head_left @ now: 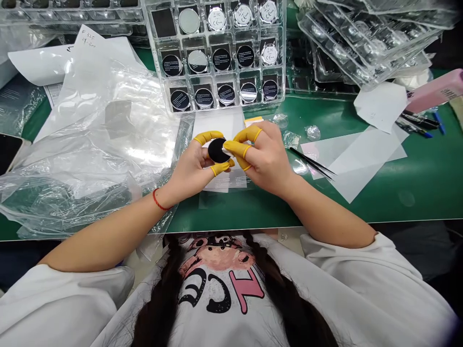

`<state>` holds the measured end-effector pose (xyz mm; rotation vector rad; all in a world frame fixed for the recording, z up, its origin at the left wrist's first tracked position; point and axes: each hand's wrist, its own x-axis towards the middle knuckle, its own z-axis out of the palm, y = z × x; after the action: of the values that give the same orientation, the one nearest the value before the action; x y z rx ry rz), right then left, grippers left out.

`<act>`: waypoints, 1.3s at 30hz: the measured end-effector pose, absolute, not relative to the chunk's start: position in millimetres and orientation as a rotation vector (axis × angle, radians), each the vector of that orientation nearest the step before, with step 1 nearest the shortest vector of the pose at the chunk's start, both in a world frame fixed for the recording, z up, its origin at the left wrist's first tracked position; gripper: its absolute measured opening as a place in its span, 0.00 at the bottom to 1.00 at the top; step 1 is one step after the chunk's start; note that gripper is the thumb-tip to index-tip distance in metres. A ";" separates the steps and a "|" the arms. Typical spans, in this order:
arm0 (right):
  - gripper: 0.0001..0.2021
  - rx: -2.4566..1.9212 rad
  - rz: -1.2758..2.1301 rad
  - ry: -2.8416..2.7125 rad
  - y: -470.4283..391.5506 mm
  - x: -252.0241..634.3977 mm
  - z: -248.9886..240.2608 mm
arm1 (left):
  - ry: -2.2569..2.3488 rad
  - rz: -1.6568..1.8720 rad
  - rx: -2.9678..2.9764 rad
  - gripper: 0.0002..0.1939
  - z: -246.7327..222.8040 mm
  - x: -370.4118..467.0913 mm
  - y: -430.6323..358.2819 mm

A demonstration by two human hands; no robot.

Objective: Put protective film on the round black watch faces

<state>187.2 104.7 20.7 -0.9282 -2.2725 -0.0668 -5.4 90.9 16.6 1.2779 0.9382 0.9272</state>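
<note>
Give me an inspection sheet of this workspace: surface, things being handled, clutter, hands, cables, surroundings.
Surface: green table, partly covered by paper sheets and plastic bags.
Things handled: black disc, with a small white scrap at its right edge; beyond, a clear tray of round pieces, some black, some silvery.
Clutter: tweezers right of the hands; pens and a pink bottle farther right.
Hands: left hand grips the disc; right hand pinches the scrap; both wear yellow finger covers.
Cables: nothing seen.
Surroundings: stacked trays at far right; a phone-like object at the left edge.
</note>
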 end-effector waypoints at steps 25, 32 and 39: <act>0.09 -0.667 -0.181 -2.394 106.6 191.2 11.3 | 0.980 0.961 1.266 0.36 15.7 -8.4 93.3; 0.10 -0.701 -0.055 -2.365 113.9 201.9 12.4 | 0.998 0.945 1.270 0.37 20.4 -10.9 95.0; 0.09 -0.939 0.076 -2.266 126.4 211.3 11.5 | 1.023 0.962 1.346 0.32 21.5 -11.5 93.3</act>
<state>211.3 126.4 11.5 -0.9391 -2.2665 0.0760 -11.5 93.3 21.5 1.3457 1.0225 0.9616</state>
